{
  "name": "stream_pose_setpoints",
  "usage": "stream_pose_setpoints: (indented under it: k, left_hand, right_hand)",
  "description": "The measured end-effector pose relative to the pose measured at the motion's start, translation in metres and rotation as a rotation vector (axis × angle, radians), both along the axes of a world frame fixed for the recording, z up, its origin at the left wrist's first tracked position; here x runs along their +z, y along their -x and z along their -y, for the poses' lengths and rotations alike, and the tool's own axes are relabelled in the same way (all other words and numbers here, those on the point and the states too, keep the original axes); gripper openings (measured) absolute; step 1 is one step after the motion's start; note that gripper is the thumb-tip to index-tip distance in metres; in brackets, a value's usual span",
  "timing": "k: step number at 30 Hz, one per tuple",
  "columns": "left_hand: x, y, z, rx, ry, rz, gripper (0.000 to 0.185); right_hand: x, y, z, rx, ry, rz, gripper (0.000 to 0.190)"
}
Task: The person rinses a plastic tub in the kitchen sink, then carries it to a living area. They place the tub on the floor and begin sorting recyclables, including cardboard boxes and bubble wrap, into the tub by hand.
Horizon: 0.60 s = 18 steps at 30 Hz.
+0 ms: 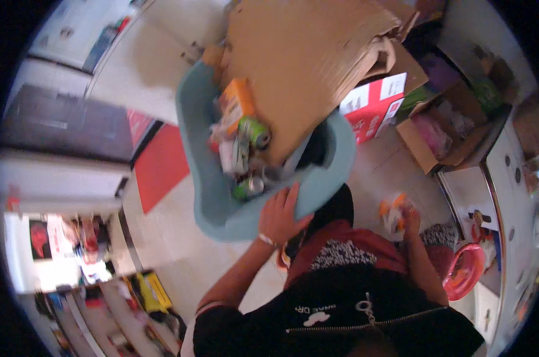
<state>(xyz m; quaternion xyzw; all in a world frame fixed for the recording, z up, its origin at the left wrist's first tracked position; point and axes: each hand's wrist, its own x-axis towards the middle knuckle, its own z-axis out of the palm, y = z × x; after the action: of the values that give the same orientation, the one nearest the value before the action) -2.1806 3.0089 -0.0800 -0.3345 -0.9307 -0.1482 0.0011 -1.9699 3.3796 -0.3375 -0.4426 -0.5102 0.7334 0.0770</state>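
Note:
In front of me stands a blue-green plastic tub [187, 116] with curved sides. My left hand [280, 216] grips its near rim, fingers over the inner side and thumb apart. Inside the tub lie an orange box [242, 98], a green drink can [255, 132], a white carton [233, 157] and another can [255, 185] on its side. A large folded cardboard sheet [296, 67] leans over the tub from the far side. Out to the right, my right hand [412, 222] holds a blurred orange-and-white wrapper [392, 215] low above the floor.
A red-and-white printed box [372, 111] stands behind the tub's right end. Further right are an open cardboard box [448, 129] with a pink bag in it, white drawers [472, 201] and a red plastic basin [468, 272]. A red panel [162, 167] is left of the tub.

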Motion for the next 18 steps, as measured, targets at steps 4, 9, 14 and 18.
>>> stream_pose_setpoints:
  k: [4, 9, 14, 18]
  left_hand:
    - [0.014, 0.002, 0.006, -0.015, -0.012, 0.035, 0.08]
    - [0.009, -0.003, 0.01, 0.04, 0.015, -0.023, 0.08]
    - [0.013, -0.009, 0.015, 0.054, 0.041, 0.003, 0.078]
    - [0.01, -0.004, 0.01, 0.029, 0.067, 0.024, 0.078]
  right_hand:
    - [0.067, 0.068, -0.039, -0.021, -0.017, -0.169, 0.041]
    - [0.197, 0.106, -0.024, -0.014, 0.069, -0.352, 0.039]
    - [0.256, 0.082, -0.009, -0.045, 0.172, -0.47, 0.035]
    - [0.24, 0.062, -0.035, -0.021, 0.22, -0.527, 0.032]
